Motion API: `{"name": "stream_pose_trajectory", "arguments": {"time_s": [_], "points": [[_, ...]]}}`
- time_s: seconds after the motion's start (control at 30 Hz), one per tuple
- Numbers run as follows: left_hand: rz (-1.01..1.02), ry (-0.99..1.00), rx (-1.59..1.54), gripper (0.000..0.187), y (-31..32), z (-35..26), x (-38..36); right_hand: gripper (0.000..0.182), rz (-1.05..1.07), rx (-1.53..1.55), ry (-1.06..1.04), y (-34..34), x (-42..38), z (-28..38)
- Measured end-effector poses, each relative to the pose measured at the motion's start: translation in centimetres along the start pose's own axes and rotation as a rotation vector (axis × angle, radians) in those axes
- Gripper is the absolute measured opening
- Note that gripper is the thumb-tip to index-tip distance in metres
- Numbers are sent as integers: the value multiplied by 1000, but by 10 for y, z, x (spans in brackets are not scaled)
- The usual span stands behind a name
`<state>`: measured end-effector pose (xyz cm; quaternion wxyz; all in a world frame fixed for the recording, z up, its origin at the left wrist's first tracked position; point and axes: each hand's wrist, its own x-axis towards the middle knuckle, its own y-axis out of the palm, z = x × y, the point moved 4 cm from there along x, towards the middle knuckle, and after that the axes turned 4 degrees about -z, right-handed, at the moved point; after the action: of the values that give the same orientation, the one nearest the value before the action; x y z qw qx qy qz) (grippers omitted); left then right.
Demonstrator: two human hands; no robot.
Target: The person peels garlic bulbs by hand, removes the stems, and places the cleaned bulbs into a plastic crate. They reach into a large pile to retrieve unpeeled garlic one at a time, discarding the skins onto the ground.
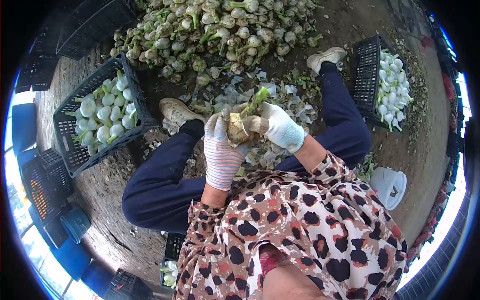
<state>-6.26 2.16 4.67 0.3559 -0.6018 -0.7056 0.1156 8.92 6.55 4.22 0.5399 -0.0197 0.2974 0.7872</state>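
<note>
An unpeeled onion [236, 131] with brownish, dirty skin and a cut green stalk is held between my two gloved hands, above a litter of peelings. My left hand [221, 152], in a glove with pink and blue stripes, wraps the onion from the left and below. From the right, my right hand [281, 128], in a white and light blue glove, has its fingers closed against the onion's upper side near the stalk. Part of the right fingertips is hidden, so any small tool there cannot be made out.
Ahead lies a big heap of unpeeled onions [215, 30]. A black crate [67, 145] of peeled white onions stands left, another crate [366, 75] right. Loose skins [270, 155] cover the ground between my outstretched legs. A white bucket [389, 186] lies near my right knee.
</note>
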Motion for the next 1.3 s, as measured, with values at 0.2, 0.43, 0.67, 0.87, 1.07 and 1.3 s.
{"name": "stream_pose_trajectory", "arguments": {"time_s": [0.2,0.43,0.67,0.87,1.07,1.3], "points": [[-9,12,-120,99,-15,-19,6,45,29,29,-26,-8,-14,3],[-31,39,-88,92,-18,-32,8,43,19,-110,-24,-3,-25,19],[30,-32,-268,87,-21,-33,1,32,19,-39,-71,-3,-31,13],[342,-922,-1733,75,6,-1,-30,33,19,-5,-114,4,-33,8],[122,-788,-1114,71,-11,-13,-16,29,-41,-89,-320,7,-26,12],[123,-692,-1125,82,-12,-15,-21,15,-242,-425,-381,19,-43,12]]}}
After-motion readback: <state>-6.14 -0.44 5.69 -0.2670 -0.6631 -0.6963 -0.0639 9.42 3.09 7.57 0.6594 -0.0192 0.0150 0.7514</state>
